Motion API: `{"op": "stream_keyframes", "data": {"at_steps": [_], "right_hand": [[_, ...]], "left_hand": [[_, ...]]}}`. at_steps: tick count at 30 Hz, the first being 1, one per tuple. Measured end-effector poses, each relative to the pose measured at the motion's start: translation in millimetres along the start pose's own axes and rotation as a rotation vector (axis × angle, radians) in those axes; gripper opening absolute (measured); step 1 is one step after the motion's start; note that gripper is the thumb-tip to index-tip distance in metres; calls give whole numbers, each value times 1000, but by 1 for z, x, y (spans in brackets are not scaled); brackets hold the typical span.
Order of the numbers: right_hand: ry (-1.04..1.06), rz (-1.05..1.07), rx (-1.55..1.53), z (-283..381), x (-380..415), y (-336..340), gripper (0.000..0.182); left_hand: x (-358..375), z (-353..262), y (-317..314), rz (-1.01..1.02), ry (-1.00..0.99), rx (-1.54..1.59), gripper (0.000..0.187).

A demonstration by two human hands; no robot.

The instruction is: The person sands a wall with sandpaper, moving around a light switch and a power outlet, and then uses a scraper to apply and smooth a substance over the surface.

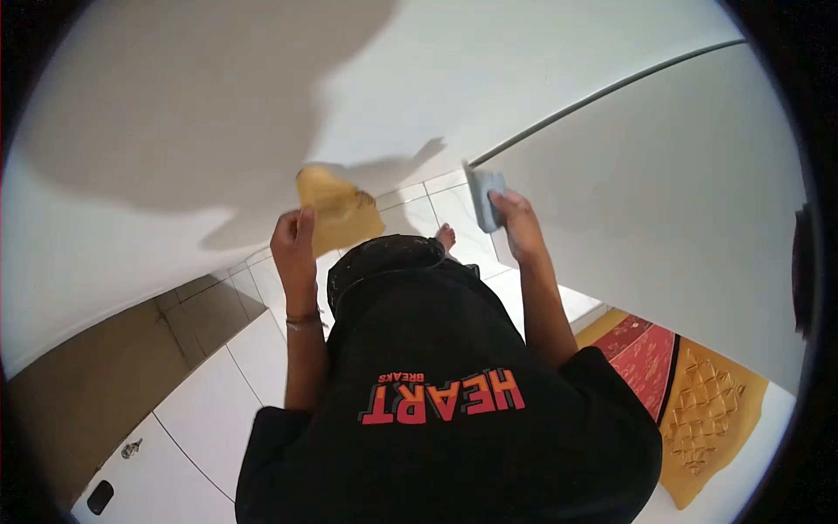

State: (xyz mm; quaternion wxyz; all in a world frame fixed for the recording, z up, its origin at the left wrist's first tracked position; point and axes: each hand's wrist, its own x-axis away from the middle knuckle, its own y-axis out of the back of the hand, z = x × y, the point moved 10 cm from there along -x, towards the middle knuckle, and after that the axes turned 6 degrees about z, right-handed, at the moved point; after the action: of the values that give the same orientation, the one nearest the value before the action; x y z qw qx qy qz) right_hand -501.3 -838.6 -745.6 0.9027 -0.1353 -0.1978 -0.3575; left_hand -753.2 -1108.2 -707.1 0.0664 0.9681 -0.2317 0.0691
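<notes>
Bright light strikes the wall here from the opposite side, throwing a big, soft-edged shadow over it, while straight lines bow and the view's corners fall to black.

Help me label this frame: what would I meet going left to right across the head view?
Black rounded object, small metal object, left hand, yellowish sheet, bare foot, grey block, right hand, red and yellow patterned piece.

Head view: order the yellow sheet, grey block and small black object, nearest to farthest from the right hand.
1. Grey block: gripped in the right hand.
2. Yellow sheet: held by the left hand.
3. Small black object: lower-left corner.
</notes>
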Motion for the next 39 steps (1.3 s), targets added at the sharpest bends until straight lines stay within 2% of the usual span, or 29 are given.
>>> {"op": "stream_keyframes", "data": {"at_steps": [1,3,4,5,6,8,9,10,11,12,14,15,17,18,19,21,23,25,26,28,29,31,32,33,34,35,37,39], "right_hand": [[54,103,-331,18,1,-26,30],[147,460,-641,76,20,-91,41],[213,563,-571,101,27,-120,43],[280,663,-496,117,32,-146,44],[286,650,-495,114,26,-154,44],[299,453,76,89,6,-151,45],[302,447,80,81,6,-148,45],[203,456,-40,62,4,-144,42],[102,467,-157,43,4,-140,40],[100,478,-151,34,6,-135,40],[-153,513,-409,0,13,-129,37],[-153,523,-411,-2,15,-128,37],[-158,390,-513,-4,9,-111,35],[-141,352,-454,-3,2,-103,34],[-135,358,-454,3,-4,-99,34],[-105,361,-181,20,-9,-91,33],[-53,381,-78,50,-9,-88,33],[1,402,29,70,-12,-84,33],[7,437,59,75,-13,-81,33],[19,483,97,82,-19,-65,33],[45,462,27,82,-25,-50,33],[79,451,-27,78,-35,-24,32],[115,382,-30,77,-40,-5,33],[153,314,-34,81,-43,12,34],[193,239,2,88,-44,27,25],[204,258,14,90,-45,34,25],[341,27,-19,84,-66,79,13],[368,12,73,78,-76,108,8]], "left_hand": [[-9,-8,0,7,1,-2,25],[-20,-43,-21,200,-93,-177,23],[-27,-51,-22,212,-94,-178,23],[-31,-58,-36,346,-102,-120,20],[-30,-61,-50,481,-110,-60,17],[-21,-64,-71,583,-147,28,14],[-16,-70,-82,668,-184,120,12],[-6,-75,-89,766,-206,89,9],[0,-76,-89,758,-209,94,9],[6,-68,-91,764,-134,126,10],[12,-47,-88,744,-10,125,15],[16,-44,-89,735,-12,120,15],[17,-33,-85,557,113,258,31],[18,-31,-89,614,88,298,48],[15,-33,-91,612,81,296,48],[13,-41,-94,609,13,256,54],[7,-53,-109,659,-3,164,59],[1,-77,-121,617,-164,-174,61],[-5,-77,-129,609,-168,-173,61],[-6,-85,-164,684,-353,-415,59],[-5,-87,-175,671,-359,-414,59],[-6,-79,-187,594,-214,-373,51],[-6,-79,-189,576,-280,-324,43],[-5,-79,-189,559,-291,-314,43],[-4,-75,-183,508,-250,-312,38],[-5,-71,-175,455,-208,-312,34],[-11,-49,-170,440,-141,-325,30],[-6,-40,-167,428,-70,-322,27]]}}
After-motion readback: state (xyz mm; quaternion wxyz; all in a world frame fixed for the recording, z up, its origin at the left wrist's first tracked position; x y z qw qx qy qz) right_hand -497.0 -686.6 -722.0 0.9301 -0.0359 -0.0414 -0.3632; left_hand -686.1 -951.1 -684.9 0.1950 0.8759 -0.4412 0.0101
